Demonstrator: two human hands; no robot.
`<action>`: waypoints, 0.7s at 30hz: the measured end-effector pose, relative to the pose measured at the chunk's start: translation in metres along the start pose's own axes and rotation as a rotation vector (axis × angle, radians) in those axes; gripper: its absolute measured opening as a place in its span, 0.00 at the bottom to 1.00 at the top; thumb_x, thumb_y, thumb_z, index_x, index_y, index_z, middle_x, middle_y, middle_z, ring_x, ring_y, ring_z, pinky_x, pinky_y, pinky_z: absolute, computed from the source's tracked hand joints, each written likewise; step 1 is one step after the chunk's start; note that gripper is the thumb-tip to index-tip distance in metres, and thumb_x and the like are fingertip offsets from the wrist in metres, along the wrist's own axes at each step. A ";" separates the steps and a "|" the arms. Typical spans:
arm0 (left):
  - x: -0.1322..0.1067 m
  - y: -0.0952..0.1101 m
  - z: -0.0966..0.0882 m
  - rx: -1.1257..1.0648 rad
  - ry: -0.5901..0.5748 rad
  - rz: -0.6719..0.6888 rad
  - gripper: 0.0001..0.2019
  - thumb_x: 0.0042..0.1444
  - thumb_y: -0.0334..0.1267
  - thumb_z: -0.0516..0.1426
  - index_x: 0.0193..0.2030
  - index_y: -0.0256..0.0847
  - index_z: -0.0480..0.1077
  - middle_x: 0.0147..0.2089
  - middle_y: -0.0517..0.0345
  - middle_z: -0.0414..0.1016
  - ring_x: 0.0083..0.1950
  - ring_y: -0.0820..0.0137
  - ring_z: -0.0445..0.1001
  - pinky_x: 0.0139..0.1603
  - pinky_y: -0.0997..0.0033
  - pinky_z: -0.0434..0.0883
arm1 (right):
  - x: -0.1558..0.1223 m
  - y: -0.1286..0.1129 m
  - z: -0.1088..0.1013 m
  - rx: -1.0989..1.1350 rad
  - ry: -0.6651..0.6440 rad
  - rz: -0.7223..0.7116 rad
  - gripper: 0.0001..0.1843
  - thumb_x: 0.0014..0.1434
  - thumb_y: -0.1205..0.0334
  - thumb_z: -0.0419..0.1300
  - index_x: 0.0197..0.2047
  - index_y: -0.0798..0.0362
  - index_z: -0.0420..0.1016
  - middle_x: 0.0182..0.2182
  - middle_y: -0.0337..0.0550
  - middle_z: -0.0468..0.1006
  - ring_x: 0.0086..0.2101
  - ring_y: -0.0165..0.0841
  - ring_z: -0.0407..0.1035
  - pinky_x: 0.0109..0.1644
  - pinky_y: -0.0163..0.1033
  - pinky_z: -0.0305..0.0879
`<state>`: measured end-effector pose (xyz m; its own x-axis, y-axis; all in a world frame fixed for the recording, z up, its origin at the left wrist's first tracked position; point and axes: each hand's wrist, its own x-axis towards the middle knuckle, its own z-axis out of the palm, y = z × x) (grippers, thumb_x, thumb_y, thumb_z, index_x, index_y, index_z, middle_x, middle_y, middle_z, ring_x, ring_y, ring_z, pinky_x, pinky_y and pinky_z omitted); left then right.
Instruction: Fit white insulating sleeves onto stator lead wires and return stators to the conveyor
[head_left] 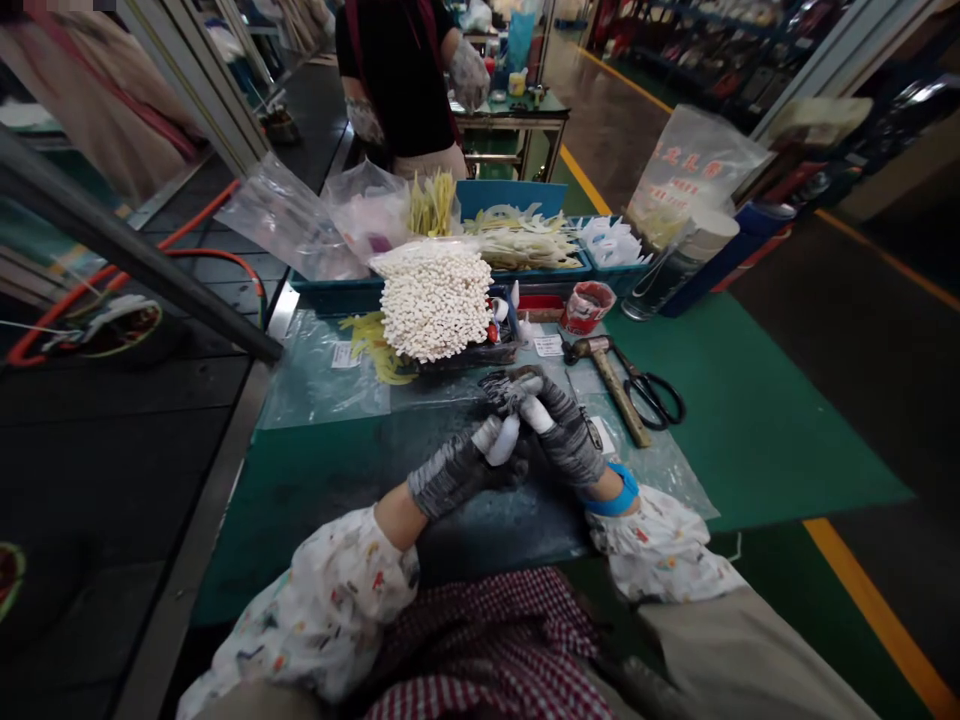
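Note:
My left hand (469, 465), in a grey knitted glove with a white-covered fingertip, is closed around a small whitish, translucent, rounded piece (504, 441). My right hand (559, 425), gloved the same way, is closed just beside it, with the fingers of both hands meeting. What the right fingers pinch is too small and hidden to name. Just beyond the hands is a bagged bundle of cotton swabs (436, 305). To the right of my right hand lie a hammer (621, 395) with a wooden handle and black-handled scissors (658, 398).
Blue-green trays (337, 295) at the back hold pale yellow strips (525, 245) and white pieces (611, 242). A red tub (588, 306) and a clear bottle (679, 265) stand at right. Plastic sheets (322, 385) cover parts of the green mat. A co-worker (405, 80) stands beyond.

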<state>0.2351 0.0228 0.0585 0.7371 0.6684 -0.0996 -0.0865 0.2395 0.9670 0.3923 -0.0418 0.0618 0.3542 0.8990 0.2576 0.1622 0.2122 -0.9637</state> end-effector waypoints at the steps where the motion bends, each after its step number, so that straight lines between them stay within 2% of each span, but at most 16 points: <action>1: 0.000 0.001 -0.001 -0.010 -0.036 -0.033 0.22 0.55 0.60 0.69 0.43 0.44 0.81 0.43 0.47 0.81 0.48 0.50 0.81 0.53 0.46 0.80 | -0.001 0.001 0.001 -0.018 0.002 -0.010 0.19 0.69 0.38 0.62 0.41 0.45 0.79 0.39 0.41 0.82 0.43 0.39 0.76 0.56 0.50 0.75; 2: 0.000 0.000 -0.002 -0.026 -0.081 -0.055 0.23 0.55 0.61 0.69 0.44 0.43 0.81 0.43 0.46 0.81 0.46 0.51 0.81 0.50 0.47 0.81 | -0.002 0.002 0.003 -0.037 0.017 -0.028 0.20 0.70 0.38 0.61 0.41 0.45 0.79 0.39 0.41 0.82 0.43 0.39 0.76 0.55 0.50 0.75; 4: -0.001 -0.005 -0.003 -0.047 -0.105 -0.024 0.24 0.54 0.60 0.70 0.47 0.43 0.80 0.47 0.47 0.81 0.48 0.52 0.80 0.53 0.49 0.79 | -0.003 0.004 0.004 -0.073 0.057 -0.064 0.19 0.70 0.39 0.61 0.41 0.45 0.78 0.39 0.42 0.82 0.43 0.40 0.76 0.55 0.50 0.75; 7: -0.001 -0.017 -0.003 0.060 0.070 0.062 0.21 0.49 0.52 0.75 0.43 0.43 0.78 0.47 0.50 0.81 0.52 0.55 0.77 0.61 0.52 0.73 | 0.001 0.008 -0.002 -0.093 0.185 -0.099 0.18 0.71 0.41 0.60 0.40 0.46 0.76 0.37 0.41 0.81 0.40 0.38 0.75 0.52 0.50 0.75; 10: -0.001 -0.025 -0.003 0.071 0.182 0.035 0.20 0.48 0.47 0.75 0.39 0.42 0.73 0.44 0.53 0.80 0.47 0.60 0.76 0.57 0.56 0.73 | 0.010 0.010 -0.018 -0.100 0.353 -0.131 0.19 0.72 0.41 0.59 0.37 0.47 0.74 0.34 0.39 0.79 0.37 0.37 0.73 0.50 0.50 0.75; 14: 0.000 -0.024 -0.001 -0.069 0.146 0.078 0.20 0.48 0.41 0.75 0.41 0.42 0.73 0.47 0.53 0.81 0.46 0.65 0.77 0.53 0.63 0.73 | 0.022 0.007 -0.037 -0.069 0.441 -0.161 0.16 0.73 0.46 0.59 0.37 0.47 0.73 0.31 0.38 0.78 0.34 0.35 0.73 0.46 0.48 0.75; 18: 0.001 -0.020 -0.002 -0.076 0.115 0.151 0.17 0.47 0.39 0.76 0.40 0.42 0.76 0.42 0.56 0.80 0.42 0.67 0.76 0.49 0.65 0.74 | 0.029 0.009 -0.057 -0.124 0.622 -0.276 0.06 0.69 0.55 0.62 0.44 0.47 0.74 0.33 0.39 0.79 0.33 0.35 0.74 0.42 0.45 0.75; 20: 0.001 -0.020 -0.002 -0.096 0.091 0.164 0.17 0.47 0.39 0.76 0.40 0.42 0.76 0.40 0.57 0.80 0.40 0.69 0.75 0.48 0.65 0.74 | 0.032 0.018 -0.075 -0.194 0.694 -0.264 0.09 0.67 0.55 0.63 0.48 0.48 0.73 0.35 0.39 0.77 0.33 0.35 0.74 0.42 0.46 0.75; 21: 0.000 -0.021 -0.002 -0.103 0.084 0.169 0.17 0.47 0.38 0.77 0.39 0.42 0.77 0.41 0.57 0.80 0.40 0.69 0.75 0.48 0.65 0.74 | 0.034 0.024 -0.087 -0.251 0.689 -0.245 0.13 0.67 0.56 0.62 0.52 0.49 0.72 0.36 0.39 0.77 0.34 0.36 0.74 0.44 0.48 0.76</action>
<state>0.2356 0.0198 0.0380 0.6484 0.7603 0.0388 -0.2753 0.1867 0.9430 0.4883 -0.0398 0.0532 0.7615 0.3785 0.5261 0.4844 0.2070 -0.8500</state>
